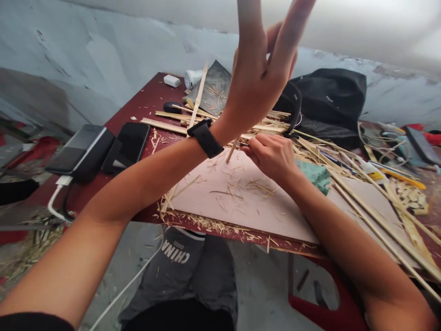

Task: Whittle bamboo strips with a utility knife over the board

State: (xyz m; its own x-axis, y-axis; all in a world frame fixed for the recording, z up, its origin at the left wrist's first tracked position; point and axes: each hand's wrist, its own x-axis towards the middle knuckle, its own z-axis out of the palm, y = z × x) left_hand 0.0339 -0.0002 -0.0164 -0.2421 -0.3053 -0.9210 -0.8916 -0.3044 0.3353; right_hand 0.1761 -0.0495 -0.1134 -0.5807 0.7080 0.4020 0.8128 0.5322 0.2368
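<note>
My left hand (257,76), with a black watch (206,138) on its wrist, is raised above the table in front of me. Two of its fingers stretch upward and apart; the others are curled, and nothing shows in it. Lower down, my right hand (272,154) is closed over the pale board (237,197), its fingertips pinched together. What lies in that pinch, if anything, is hidden. A thin bamboo stick (232,150) slants just left of those fingertips; whether they touch it I cannot tell. Fine bamboo shavings (223,193) are scattered across the board.
Two phones (127,146) (77,146), one atop a black block, lie at the left with a white cable (53,204). Long bamboo strips (382,220) cross the right side. Behind are a black bag (330,101), a mouse (172,107) and a white plug (172,81).
</note>
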